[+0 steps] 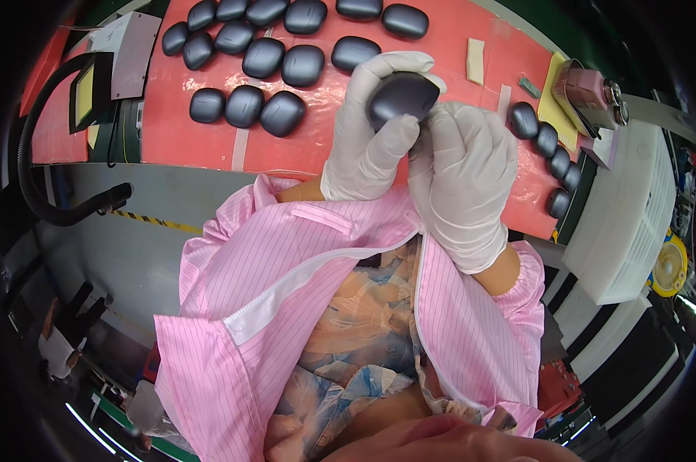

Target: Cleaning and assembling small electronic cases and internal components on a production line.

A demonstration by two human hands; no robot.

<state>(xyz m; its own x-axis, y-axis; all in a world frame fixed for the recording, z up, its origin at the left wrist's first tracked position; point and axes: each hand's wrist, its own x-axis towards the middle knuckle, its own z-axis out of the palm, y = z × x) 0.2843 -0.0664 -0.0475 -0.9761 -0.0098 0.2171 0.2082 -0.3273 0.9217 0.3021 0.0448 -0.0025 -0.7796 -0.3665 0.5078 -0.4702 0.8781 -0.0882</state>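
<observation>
Both gloved hands, left (367, 135) and right (463, 173), grip 1 dark case (402, 96) above the red mat (302, 150); slick gloves risk dropping it.

The lower half of the dark case (403, 95) is hidden behind the gloved fingers (390, 138) of both hands. At the red mat's (179, 115) far edge, the top row of cases (359, 7) is cut off by the frame.

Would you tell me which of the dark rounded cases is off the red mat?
The dark case gripped between both gloved hands; the others all lie on the red mat.
</observation>
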